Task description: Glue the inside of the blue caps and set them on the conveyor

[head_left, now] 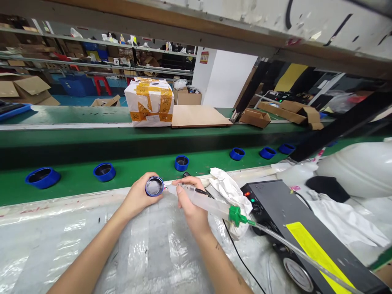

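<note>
My left hand (pixel 141 194) is closed round a blue ring-shaped cup (pixel 154 186), its open side tilted toward me and its inside dark and greyish. In my right hand (pixel 193 206) lies a translucent dispensing syringe (pixel 211 205), gripped between thumb and fingers. The syringe's tip points left and comes close to the cup's right rim; whether it touches, I cannot tell. A green cap (pixel 235 215) closes the syringe's back end, and a clear hose (pixel 294 247) runs from it to the lower right.
Several blue cups stand along the green conveyor (pixel 147 167). To my right sit a grey dispenser box (pixel 294 220) with a gauge and a white cloth (pixel 228 190). Plastic film covers the worktable (pixel 137 261). A taped carton (pixel 150 102) stands behind the conveyor.
</note>
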